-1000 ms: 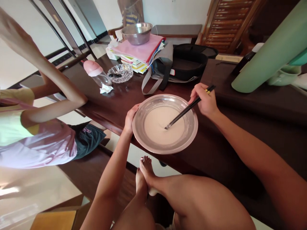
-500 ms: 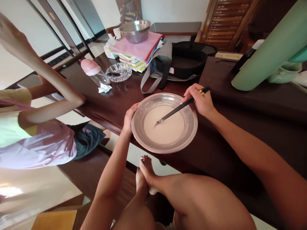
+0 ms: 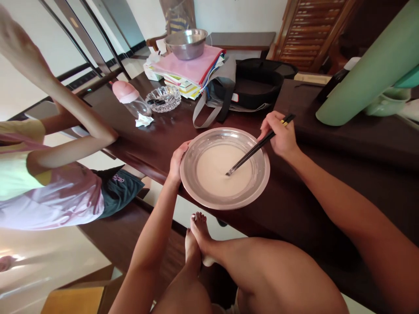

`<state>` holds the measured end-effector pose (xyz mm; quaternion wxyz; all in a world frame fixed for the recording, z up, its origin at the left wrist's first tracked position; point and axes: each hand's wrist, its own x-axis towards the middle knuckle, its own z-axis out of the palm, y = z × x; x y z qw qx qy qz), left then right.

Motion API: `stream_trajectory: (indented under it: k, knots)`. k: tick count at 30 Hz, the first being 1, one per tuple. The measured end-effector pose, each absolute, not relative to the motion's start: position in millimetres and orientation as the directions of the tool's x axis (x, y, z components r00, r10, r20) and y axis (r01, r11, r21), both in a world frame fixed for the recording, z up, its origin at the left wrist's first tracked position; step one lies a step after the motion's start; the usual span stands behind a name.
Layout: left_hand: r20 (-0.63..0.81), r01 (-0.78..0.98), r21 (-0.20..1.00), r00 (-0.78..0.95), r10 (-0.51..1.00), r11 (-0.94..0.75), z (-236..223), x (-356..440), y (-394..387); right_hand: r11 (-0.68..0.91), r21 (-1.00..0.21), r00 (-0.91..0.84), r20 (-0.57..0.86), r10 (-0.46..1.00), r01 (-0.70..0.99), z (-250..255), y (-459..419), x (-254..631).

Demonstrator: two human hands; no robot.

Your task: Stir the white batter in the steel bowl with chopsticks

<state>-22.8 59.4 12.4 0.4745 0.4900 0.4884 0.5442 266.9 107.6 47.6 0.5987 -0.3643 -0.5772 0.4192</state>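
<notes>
A wide metal basin (image 3: 191,185) holds a pale, milky batter (image 3: 212,168) and rests at the edge of the dark wooden table (image 3: 157,150). My left hand (image 3: 178,161) grips the basin's left rim, its fingertips partly hidden beneath and behind it. In my right hand (image 3: 279,135), fingers closed, is a pair of dark chopsticks (image 3: 252,151) with yellow bands near the top. They slant down to the left over the right rim, and their tips dip into the batter near its middle.
Behind the basin lie a grey and black bag (image 3: 248,85), a glass ashtray (image 3: 163,99), a pink-capped bottle (image 3: 131,98) and a crumpled tissue (image 3: 144,120). A smaller steel bowl (image 3: 186,46) tops a pink folder stack. A green cylinder (image 3: 360,74) leans right; another person's arm (image 3: 75,109) is left.
The chopstick tips have shifted right through the batter, and my right hand has moved slightly to the right with them. My left hand stays on the rim.
</notes>
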Motion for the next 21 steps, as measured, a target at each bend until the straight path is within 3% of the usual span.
stream_trajectory:
  k: [3,8,13,18,21]
  knots:
    - [0.087,-0.013,0.996,-0.068,0.994,-0.088,12.4,-23.2,60.1,0.376,-0.923,-0.127,0.384,0.915,-0.087,47.7,106.1,264.8]
    - [0.077,-0.005,0.997,-0.078,0.994,-0.077,12.9,-23.0,61.0,0.413,-0.906,-0.01,0.416,0.909,-0.092,47.8,108.0,266.0]
    - [0.066,-0.011,0.998,-0.087,0.994,-0.067,14.6,-22.0,59.0,0.388,-0.919,-0.122,0.394,0.911,-0.073,47.9,106.4,264.1]
    - [0.06,-0.001,0.998,-0.088,0.994,-0.061,15.2,-21.3,58.9,0.405,-0.91,-0.016,0.408,0.913,-0.09,48.2,108.0,266.0]
    - [0.071,0.015,0.997,-0.09,0.993,-0.07,14.7,-21.7,59.6,0.383,-0.92,-0.091,0.39,0.916,-0.087,48.7,106.9,264.8]
